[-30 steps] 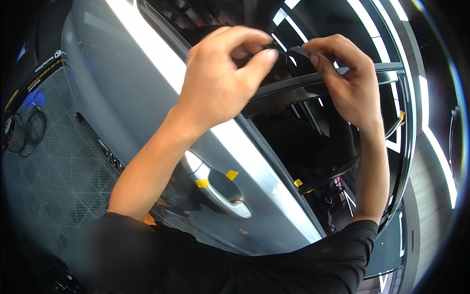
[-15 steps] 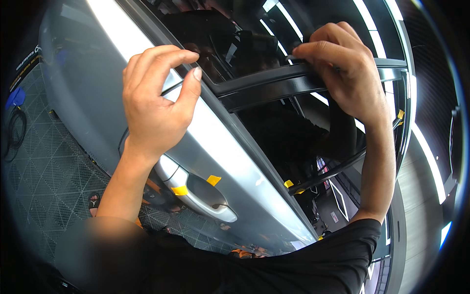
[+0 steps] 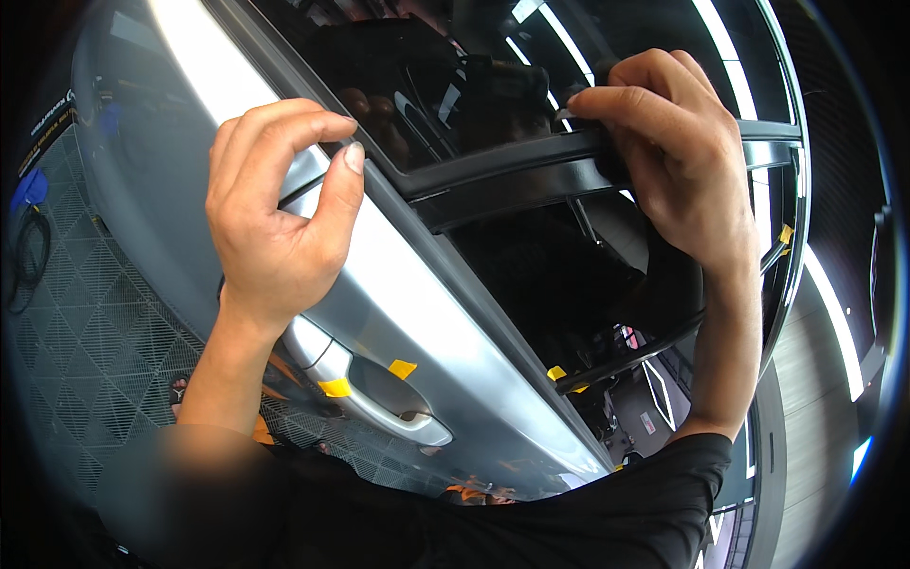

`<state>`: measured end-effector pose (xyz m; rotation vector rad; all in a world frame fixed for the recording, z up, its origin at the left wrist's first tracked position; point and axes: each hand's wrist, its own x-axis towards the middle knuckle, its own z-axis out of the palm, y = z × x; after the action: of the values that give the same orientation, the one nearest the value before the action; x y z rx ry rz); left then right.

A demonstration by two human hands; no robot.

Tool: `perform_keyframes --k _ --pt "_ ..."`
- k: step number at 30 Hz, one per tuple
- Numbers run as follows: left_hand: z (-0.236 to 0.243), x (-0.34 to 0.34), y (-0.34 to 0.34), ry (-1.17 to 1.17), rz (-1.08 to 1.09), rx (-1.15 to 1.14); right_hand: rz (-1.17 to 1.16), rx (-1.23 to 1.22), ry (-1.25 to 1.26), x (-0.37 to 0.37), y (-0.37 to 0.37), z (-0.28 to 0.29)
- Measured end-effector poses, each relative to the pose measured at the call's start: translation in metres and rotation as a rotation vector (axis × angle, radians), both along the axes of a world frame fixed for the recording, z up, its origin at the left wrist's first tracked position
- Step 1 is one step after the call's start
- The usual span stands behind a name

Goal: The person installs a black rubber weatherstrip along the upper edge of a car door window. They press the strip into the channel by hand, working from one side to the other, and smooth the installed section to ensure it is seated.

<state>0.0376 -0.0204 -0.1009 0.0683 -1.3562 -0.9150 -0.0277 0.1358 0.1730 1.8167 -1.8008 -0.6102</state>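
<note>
Our left hand (image 3: 280,199) is half open over the silver door (image 3: 493,408), a gap between thumb and fingertips. Our right hand (image 3: 678,147) is curled, pinching a small thin piece (image 3: 566,115) whose pale edge shows just above the black trim (image 3: 502,159); we cannot tell whether they touch. Below, farther off, lies the floor (image 3: 85,360).

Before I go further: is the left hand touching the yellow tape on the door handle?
Apart. The head view shows the left hand clear of the yellow tape, with part of the door handle visible between them.
</note>
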Motion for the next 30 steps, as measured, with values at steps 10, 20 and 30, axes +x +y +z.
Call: perform_keyframes --k 10,20,30 --pt "-0.002 0.0 -0.002 0.014 -0.004 -0.005 0.045 0.089 0.059 -0.001 -0.002 -0.004" --pt "-0.003 -0.001 -0.003 0.034 -0.02 -0.008 0.081 0.085 0.077 0.001 -0.003 -0.013" --pt "-0.004 -0.001 -0.005 0.043 -0.028 -0.024 0.086 0.081 0.009 -0.007 -0.004 -0.012"
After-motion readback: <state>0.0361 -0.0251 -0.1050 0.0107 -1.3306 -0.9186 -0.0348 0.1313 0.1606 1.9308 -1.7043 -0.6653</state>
